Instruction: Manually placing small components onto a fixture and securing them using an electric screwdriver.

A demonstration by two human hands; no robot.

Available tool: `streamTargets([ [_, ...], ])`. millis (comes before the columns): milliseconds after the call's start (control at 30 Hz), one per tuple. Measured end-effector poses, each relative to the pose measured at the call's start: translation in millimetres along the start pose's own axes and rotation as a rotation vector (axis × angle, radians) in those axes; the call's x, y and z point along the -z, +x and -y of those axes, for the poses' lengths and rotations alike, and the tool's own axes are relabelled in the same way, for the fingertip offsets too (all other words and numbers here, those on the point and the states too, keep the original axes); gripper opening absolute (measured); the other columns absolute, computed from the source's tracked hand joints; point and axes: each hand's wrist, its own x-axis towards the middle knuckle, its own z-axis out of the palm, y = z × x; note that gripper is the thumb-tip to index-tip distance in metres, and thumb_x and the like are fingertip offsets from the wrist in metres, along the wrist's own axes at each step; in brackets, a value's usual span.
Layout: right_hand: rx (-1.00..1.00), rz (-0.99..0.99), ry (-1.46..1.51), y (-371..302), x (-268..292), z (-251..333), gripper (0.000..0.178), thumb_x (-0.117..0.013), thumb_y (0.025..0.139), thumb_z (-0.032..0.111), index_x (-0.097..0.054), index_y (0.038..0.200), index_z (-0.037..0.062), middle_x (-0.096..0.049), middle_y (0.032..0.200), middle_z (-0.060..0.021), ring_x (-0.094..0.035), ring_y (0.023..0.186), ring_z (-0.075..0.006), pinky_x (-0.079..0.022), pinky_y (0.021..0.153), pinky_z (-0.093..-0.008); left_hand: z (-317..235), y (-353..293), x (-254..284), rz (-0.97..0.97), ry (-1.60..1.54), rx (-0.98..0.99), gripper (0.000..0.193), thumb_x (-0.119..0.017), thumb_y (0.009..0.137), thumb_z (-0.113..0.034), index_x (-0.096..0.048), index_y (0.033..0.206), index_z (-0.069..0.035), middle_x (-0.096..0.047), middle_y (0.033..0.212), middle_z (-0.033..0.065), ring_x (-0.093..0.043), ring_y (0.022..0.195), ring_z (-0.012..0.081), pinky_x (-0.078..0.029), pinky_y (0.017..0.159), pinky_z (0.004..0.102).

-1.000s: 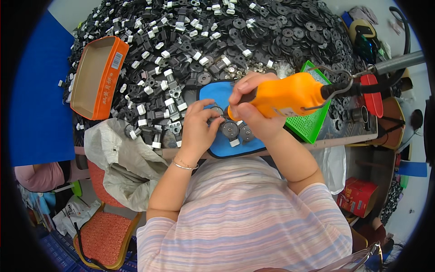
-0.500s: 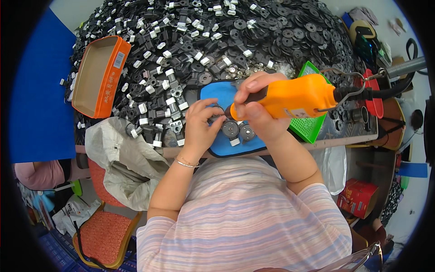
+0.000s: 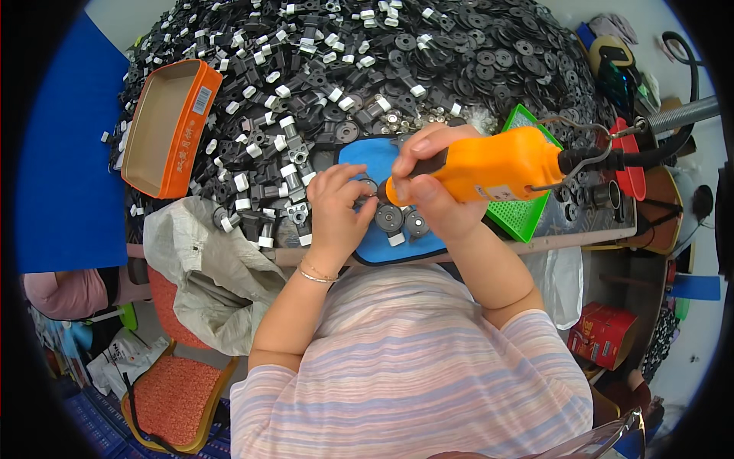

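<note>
My right hand [image 3: 440, 183] is wrapped around an orange electric screwdriver [image 3: 505, 168], held nearly level with its dark tip pointing left. At that tip, the fingers of my left hand [image 3: 339, 203] are closed on a dark round plastic part [image 3: 368, 186], mostly hidden behind them. Whether a screw sits between the fingertips is too small to tell. Just below the tip, a grey-black disc assembly [image 3: 389, 219] with a white end lies on the blue mat [image 3: 375, 249]. Beside it lies a second round part [image 3: 416, 223], close to my right hand.
A large heap of black parts with white ends [image 3: 306, 76] and black discs [image 3: 497, 57] covers the table's far side. Small metal pieces [image 3: 405, 121] lie beyond the mat. An orange box [image 3: 180, 164] stands left, a green basket [image 3: 527, 222] right. A spring [image 3: 680, 115] and cable lead to the screwdriver.
The screwdriver and my right hand have shifted very slightly left. My left fingers have moved a little at the tip, and the cable behind the screwdriver has swung.
</note>
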Motion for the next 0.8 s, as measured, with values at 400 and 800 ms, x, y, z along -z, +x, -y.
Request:
streamTargets([
  [400, 0.045, 0.012, -0.099, -0.6, -0.2, -0.1, 0.027, -0.066, 0.084, 0.011, -0.049, 0.104, 0.0006, -0.057, 0.088, -0.0147, -0.057, 0.061, -0.0140, -0.049, 0.053, -0.0228, -3.0, -0.4, 0.8, -0.019, 0.054, -0.036, 0.013, -0.073, 0.066, -0.011, -0.061, 0.073, -0.011, -0.062, 0.107, 0.0028, -0.052, 0.109, 0.0264, -0.029, 0.099, 0.0472],
  [800, -0.002, 0.000, -0.149, -5.6, 2.2, -4.5, 0.028, -0.066, 0.083, 0.008, -0.049, 0.104, 0.0013, -0.056, 0.089, -0.0135, -0.056, 0.063, -0.0137, -0.049, 0.055, -0.0231, -3.7, -1.9, -1.5, -0.026, 0.117, -0.084, 0.018, -0.075, 0.066, -0.012, -0.061, 0.078, -0.011, -0.062, 0.107, 0.0037, -0.054, 0.106, 0.0257, -0.031, 0.097, 0.0450],
])
